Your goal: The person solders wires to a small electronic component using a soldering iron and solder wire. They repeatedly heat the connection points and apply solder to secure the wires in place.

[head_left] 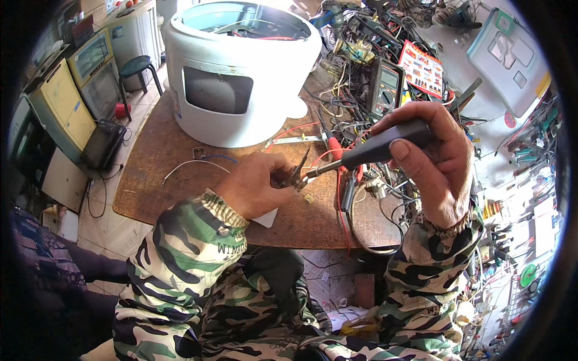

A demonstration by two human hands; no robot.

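Observation:
My right hand [436,162] is closed around the thick black handle of a tool [379,146] with a metal shaft. Whether it is a screwdriver or a soldering iron I cannot tell. Its tip points left and down, meeting a small dark metal part [297,174] with a pointed prong. My left hand [257,183] pinches that part between thumb and fingers, which hide most of it. A flat whitish piece [265,218] shows below my left hand. Just behind lie a red probe [334,146] and red wires.
A white round appliance housing [241,66] with a rectangular opening stands on the wooden table [141,192]. Tangled cables and a multimeter [385,87] crowd the right side. A blue and a white wire [188,162] lie left of my hand. A stool [136,67] stands beyond the table.

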